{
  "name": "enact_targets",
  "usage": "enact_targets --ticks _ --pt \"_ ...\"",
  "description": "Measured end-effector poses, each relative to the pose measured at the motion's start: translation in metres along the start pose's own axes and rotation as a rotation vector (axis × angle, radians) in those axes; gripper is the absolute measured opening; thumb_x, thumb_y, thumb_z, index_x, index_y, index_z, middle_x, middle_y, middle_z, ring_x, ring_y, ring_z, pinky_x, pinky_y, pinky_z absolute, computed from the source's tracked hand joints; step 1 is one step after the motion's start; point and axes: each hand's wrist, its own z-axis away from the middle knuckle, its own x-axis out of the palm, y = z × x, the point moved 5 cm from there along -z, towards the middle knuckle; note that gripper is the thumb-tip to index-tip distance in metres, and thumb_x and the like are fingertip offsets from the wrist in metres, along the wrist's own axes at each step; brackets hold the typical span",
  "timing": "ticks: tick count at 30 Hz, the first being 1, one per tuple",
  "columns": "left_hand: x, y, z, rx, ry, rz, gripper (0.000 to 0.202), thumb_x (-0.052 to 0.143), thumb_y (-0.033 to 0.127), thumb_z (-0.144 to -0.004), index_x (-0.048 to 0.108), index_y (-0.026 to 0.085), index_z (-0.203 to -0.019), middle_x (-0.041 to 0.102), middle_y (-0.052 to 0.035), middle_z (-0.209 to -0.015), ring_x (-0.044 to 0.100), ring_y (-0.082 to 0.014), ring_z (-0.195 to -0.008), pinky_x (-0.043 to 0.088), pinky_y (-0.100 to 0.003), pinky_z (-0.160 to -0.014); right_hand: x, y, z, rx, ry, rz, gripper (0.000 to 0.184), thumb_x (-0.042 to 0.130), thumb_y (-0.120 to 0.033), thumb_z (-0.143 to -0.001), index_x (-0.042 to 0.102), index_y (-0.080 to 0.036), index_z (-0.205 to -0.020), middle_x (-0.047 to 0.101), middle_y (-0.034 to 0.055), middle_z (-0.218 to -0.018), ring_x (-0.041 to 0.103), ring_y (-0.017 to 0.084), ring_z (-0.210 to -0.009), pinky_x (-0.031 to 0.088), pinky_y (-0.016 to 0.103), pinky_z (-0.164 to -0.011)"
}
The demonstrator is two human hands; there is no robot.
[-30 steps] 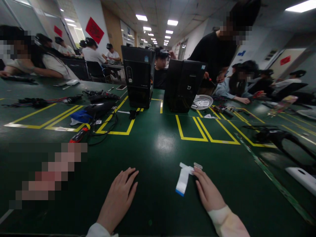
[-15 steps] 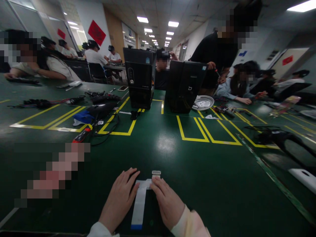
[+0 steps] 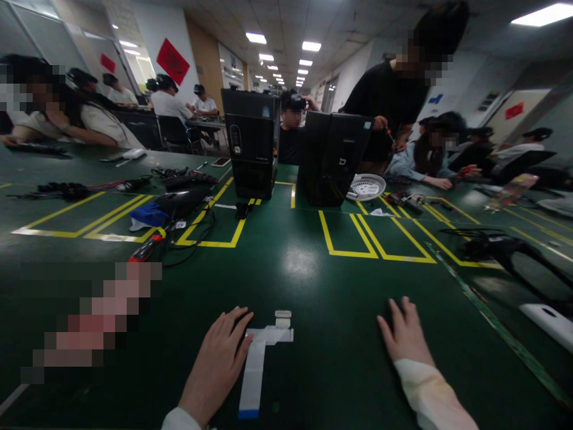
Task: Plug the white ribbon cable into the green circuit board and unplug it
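A white flat ribbon cable (image 3: 253, 373) lies on the green tabletop in front of me. It has a blue-tipped end near the table's front edge, a sideways bend, and a connector (image 3: 283, 319) at its far end. My left hand (image 3: 221, 355) rests flat beside the cable, thumb and fingertips at the bend's left end, fingers stretched out. Well to the right of the cable is my right hand (image 3: 405, 331), over the bare tabletop, its fingers spread with nothing in them.
Two black computer towers (image 3: 250, 143) stand across the table. A white round basket (image 3: 366, 187) sits beside the right one. At left lie cable bundles and a red-and-black handle (image 3: 147, 248); at right, a black object (image 3: 496, 248). Several people work around.
My right hand has let go of the ribbon cable and moved off to the right, uncovering the bend's right end. The left hand and the cable have stayed in place.
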Motion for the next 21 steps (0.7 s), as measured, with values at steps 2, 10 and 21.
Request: enact_targets --ticks 2,10,21 --pt "0.001 -0.001 0.000 -0.001 -0.001 0.002 0.044 0.037 0.042 -0.094 0.050 0.025 -0.131 0.048 -0.0068 -0.138 0.042 -0.0300 -0.127 0.039 -0.053 -0.100 -0.019 0.063 -0.004 0.261 0.061 0.099 0.064 0.029 -0.044 -0.086 0.046 0.003 -0.125 0.027 0.0311 -0.141 0.018 0.043 -0.135 0.024 0.057 -0.107" --pt "-0.001 0.002 0.001 0.007 0.030 -0.009 0.043 0.037 0.042 -0.094 0.052 0.024 -0.130 0.050 -0.0075 -0.136 0.044 -0.0309 -0.126 0.040 -0.054 -0.100 -0.077 0.150 0.005 0.695 -0.061 0.341 0.085 0.022 -0.060 -0.083 0.037 0.007 -0.133 0.034 0.0344 -0.134 0.033 0.046 -0.126 0.032 0.055 -0.100" --pt "-0.005 0.007 -0.003 -0.003 -0.012 -0.037 0.045 0.034 0.041 -0.094 0.051 0.022 -0.131 0.049 -0.0087 -0.137 0.043 -0.0301 -0.127 0.039 -0.053 -0.101 -0.064 0.196 -0.002 0.615 -0.121 0.477 0.085 0.021 -0.065 -0.079 0.048 -0.003 -0.131 0.044 0.0295 -0.130 0.045 0.044 -0.116 0.039 0.055 -0.090"
